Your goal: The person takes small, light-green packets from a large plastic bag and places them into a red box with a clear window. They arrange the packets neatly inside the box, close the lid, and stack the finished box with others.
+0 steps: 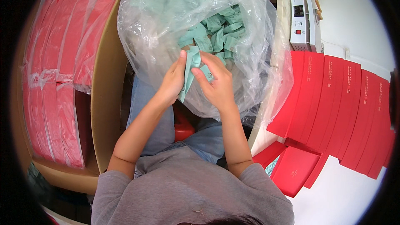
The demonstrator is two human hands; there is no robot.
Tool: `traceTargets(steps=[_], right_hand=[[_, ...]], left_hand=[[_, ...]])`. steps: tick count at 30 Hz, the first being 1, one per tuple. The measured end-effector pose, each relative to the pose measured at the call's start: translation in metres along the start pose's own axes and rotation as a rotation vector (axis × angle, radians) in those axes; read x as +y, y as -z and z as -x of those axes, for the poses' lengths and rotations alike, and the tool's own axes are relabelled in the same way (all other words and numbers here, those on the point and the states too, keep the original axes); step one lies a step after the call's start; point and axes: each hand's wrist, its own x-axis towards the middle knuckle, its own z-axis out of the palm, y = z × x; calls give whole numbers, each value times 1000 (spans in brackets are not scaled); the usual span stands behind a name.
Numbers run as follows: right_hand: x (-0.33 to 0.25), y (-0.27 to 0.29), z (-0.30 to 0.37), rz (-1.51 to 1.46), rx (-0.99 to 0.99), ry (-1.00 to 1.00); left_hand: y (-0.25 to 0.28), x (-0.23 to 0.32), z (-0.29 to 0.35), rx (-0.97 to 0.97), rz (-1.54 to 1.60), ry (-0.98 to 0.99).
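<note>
Over a big clear plastic bag (146, 29), both my hands are together in front of me. My left hand (171, 81) is closed along one side of a long, crinkled pale green packet (191, 68), thumb near its upper end. Opposite it, my right hand (217, 82) curls its thumb and fingers around another small green packet (207, 73) with a round mark, close against the first. How many packets are in my hands I cannot tell. Inside the bag's opening lies a heap of similar green packets (216, 27).
On my left stands an open cardboard box (107, 79) packed with plastic-wrapped red boxes (54, 116). At right, a white table (321, 200) bears a row of red boxes (329, 100), an open red box (293, 168) and a white machine (301, 21) with a red switch.
</note>
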Motion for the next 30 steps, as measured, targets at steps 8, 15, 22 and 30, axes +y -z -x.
traceTargets(steps=[8, 15, 22, 30], right_hand=[[-6, 16, 3, 13, 58, 21], [32, 9, -15, 52, 76, -203], [169, -22, -33, 650, 167, -675], [102, 14, -20, 259, 216, -548]], left_hand=[[12, 0, 1, -240, -348, -79], [27, -6, -1, -204, -199, 25], [35, -15, 14, -76, -147, -11], [40, -14, 25, -100, 28, 21]])
